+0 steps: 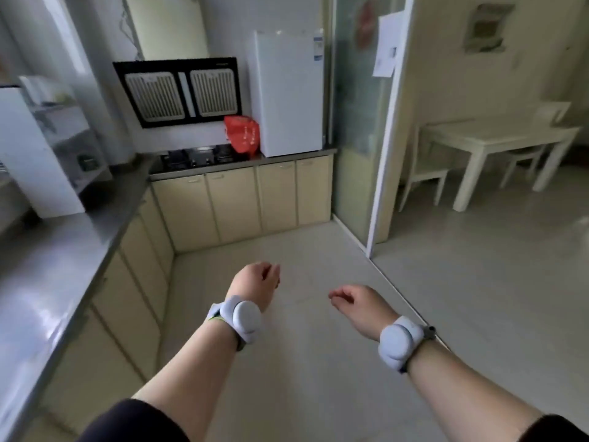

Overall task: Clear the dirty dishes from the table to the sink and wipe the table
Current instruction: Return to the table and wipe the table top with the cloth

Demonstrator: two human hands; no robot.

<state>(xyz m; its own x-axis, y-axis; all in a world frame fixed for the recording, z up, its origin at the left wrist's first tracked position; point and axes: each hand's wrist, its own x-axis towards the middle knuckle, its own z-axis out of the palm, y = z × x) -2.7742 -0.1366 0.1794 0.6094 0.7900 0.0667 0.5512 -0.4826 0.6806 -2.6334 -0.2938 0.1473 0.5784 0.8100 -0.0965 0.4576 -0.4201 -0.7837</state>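
I stand on the kitchen floor with both arms stretched out in front of me. My left hand [256, 282] hangs over the floor with its fingers loosely curled and holds nothing. My right hand [358, 306] is beside it, also loosely curled and empty. A pale dining table [487, 137] stands in the room beyond the doorway at the far right, with a small white item on its far corner. No dishes show on it from here. The sink is not in view.
A grey steel counter [54, 269] runs along my left over cream cabinets [236, 208]. A gas hob [197, 156], a red bag [242, 134] and a white fridge [287, 97] stand at the back. A glass door frame [382, 173] divides the rooms. Chairs [424, 173] stand by the table.
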